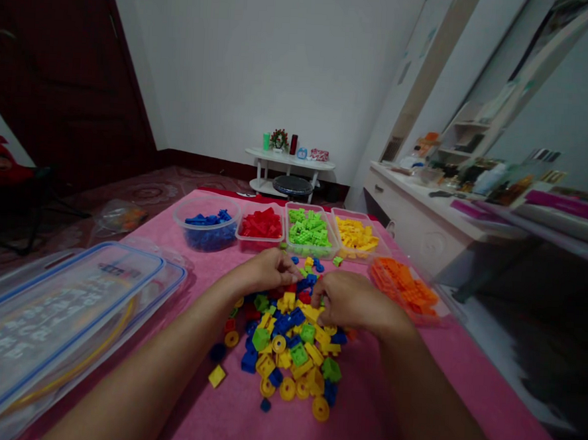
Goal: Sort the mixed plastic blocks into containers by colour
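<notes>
A mixed pile of toy bricks (287, 336), in yellow, blue, green and red, lies in the middle of a pink-covered table (187, 406), with both of the person's bare hands at its far side; the left hand (273, 270) reaches over the far left of the pile, its fingers curled down near blue and red pieces, and whether its grip is pinching one cannot be told; the right hand (342, 297) lies over the far right of the pile, fingers bent down among yellow and red pieces, and its grip likewise cannot be made out; yellow wheel-like rings (321, 409) sit along the near edge, and a yellow square block (217, 376) lies just apart at the left; beyond the pile stand, from left to right, a round clear tub (179, 221) of blue pieces, then rectangular boxes of red (259, 242), green (312, 251) and yellow pieces (357, 234); an orange-filled box (443, 315) sits near the right edge; clear lids with blue rims (84, 313) lie at the left; in the background are a low white stand (290, 159) against the wall, a dark door (59, 66) at left and a cluttered white dresser (423, 221) at right.
</notes>
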`<state>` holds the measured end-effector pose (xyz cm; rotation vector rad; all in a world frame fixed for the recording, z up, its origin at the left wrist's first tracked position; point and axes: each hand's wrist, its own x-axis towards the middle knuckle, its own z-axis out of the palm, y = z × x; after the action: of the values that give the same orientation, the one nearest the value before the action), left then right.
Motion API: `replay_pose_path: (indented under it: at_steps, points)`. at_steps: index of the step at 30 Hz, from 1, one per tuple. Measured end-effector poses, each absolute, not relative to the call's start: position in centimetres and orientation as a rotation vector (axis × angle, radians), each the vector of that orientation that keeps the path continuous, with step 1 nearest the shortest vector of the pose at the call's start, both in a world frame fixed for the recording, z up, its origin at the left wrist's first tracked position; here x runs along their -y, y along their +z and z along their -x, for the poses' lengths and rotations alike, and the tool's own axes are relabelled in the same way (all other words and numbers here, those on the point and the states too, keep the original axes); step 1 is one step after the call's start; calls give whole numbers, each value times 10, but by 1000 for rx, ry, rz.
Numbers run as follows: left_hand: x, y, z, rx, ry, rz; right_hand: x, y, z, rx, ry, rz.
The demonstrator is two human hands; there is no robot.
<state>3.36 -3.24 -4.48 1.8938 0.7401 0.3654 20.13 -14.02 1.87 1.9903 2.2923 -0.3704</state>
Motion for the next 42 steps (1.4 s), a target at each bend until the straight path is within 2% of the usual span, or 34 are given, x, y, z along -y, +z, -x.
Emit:
replay_pose_path:
  at_steps: [5,8,11,15,18,22,25,31,33,38,42]
  points:
    - [28,-56,-35,-851,438,-1773,131,4,-196,-2270,-272,-2040]
    - [27,-55,-37,-907,531,-1691,119,-7,-205,-2364,-315,-2211]
    - [31,-46,-37,-910,608,-1586,107,-17,-211,-2522,-603,-2528]
    - [34,-40,-37,-854,648,-1535,101,-21,-209,-2607,-1331,-2737]
    - [29,-52,-39,-906,659,-1602,100,-22,-209,-2511,-1800,-2769]
    - [23,-74,-42,-1034,684,-1973,98,-22,-219,-2472,-1879,-2988]
    - [27,-80,-43,-1095,729,-2186,97,-23,-230,-2448,-1769,-3194]
    - [39,-72,-46,-1196,706,-2233,83,-25,-253,-2377,-1366,-3453]
    - [39,-70,-46,-1208,702,-2233,69,-23,-264,-2363,-1062,-3481]
    - [38,-71,-46,-1202,719,-2224,30,-7,-299,-2193,-24,-3390]
    - [37,-74,-46,-1184,737,-2221,23,6,-300,-2160,431,-3197]
